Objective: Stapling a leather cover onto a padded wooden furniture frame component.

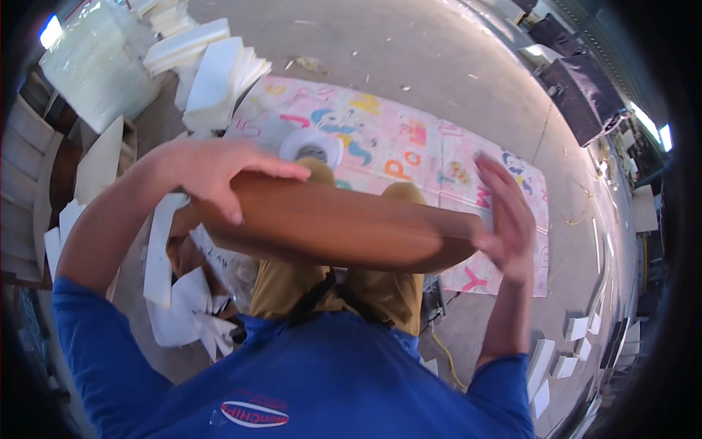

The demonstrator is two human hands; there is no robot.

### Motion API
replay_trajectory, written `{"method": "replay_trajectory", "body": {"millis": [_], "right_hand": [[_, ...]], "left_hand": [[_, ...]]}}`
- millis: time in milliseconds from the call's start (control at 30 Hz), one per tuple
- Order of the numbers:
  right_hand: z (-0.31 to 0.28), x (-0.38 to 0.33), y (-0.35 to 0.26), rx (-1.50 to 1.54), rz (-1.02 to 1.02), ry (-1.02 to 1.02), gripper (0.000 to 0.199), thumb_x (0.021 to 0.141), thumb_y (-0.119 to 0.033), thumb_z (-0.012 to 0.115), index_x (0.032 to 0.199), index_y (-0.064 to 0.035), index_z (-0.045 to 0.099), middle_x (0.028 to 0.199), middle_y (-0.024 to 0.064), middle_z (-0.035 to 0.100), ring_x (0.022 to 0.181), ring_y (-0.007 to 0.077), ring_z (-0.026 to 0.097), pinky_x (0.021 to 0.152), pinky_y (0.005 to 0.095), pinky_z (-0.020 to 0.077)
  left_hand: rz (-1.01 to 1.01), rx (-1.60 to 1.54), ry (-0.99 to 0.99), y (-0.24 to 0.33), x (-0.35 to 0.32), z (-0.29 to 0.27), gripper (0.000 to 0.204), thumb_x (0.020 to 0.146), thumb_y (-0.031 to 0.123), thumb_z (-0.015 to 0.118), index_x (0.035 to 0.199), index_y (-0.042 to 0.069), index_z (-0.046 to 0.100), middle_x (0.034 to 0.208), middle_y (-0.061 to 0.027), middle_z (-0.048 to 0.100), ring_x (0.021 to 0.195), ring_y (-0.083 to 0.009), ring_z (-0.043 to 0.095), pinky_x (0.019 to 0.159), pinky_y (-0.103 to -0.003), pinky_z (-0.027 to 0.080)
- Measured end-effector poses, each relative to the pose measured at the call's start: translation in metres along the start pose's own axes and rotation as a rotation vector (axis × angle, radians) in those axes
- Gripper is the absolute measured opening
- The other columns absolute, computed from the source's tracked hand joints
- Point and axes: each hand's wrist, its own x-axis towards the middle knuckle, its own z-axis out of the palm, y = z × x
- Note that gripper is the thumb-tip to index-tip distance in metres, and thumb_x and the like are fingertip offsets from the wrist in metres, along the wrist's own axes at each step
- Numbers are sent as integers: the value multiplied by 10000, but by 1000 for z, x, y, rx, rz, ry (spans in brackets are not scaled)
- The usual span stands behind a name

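A long brown padded piece, smooth like a covered cushion, stretches across in front of me above my lap. My left hand grips its left end, fingers along the upper edge and thumb on the face. At the other end, my right hand is raised with its fingers stretched out, blurred by motion. Its thumb side touches or nearly touches the piece's corner. Beyond my knees lies a pink and white sheet with coloured letters and cartoon figures. A white roll or ring sits on it, partly hidden.
White foam slabs are stacked at the far left, beside a plastic-wrapped bale. White offcuts lie to my left. A dark bulky block stands far right. Foam strips and a yellow cord lie on the floor.
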Motion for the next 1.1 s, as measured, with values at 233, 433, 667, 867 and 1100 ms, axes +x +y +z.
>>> {"method": "replay_trajectory", "body": {"millis": [233,433,667,867,1100], "right_hand": [[34,39,47,-112,208,-719,981,650,-393,847,1451,-42,402,1328,217,559,1196,410,551,1004,423,446],[42,27,59,-110,79,-634,936,645,-314,843,1436,-47,420,1303,209,571,1161,410,565,978,435,456],[39,17,61,-193,17,-562,913,662,-281,829,1451,-76,418,1318,199,565,1177,394,561,988,440,453],[57,47,100,1,156,-616,816,721,-279,793,1432,-57,460,1337,206,562,1228,375,543,1046,419,421],[69,29,97,-156,181,-423,702,861,-378,700,1436,-54,461,1381,204,547,1282,364,519,1072,425,406]], "left_hand": [[-231,371,305,1,35,31,784,750,351,785,1422,84,482,1155,-178,631,1070,-364,609,905,-418,477],[-339,562,456,14,54,67,682,779,451,745,1343,112,563,1087,-140,616,982,-357,616,837,-451,483],[-116,939,812,-1,68,113,615,779,335,716,1340,130,566,1279,-137,569,1100,-339,578,954,-485,433],[-209,978,894,-34,77,120,591,856,412,636,1381,159,542,1440,-121,485,1295,-323,466,1088,-519,310],[-325,785,649,-53,62,77,536,943,437,550,1416,187,521,1514,-125,420,1351,-339,439,1139,-484,285]]}}
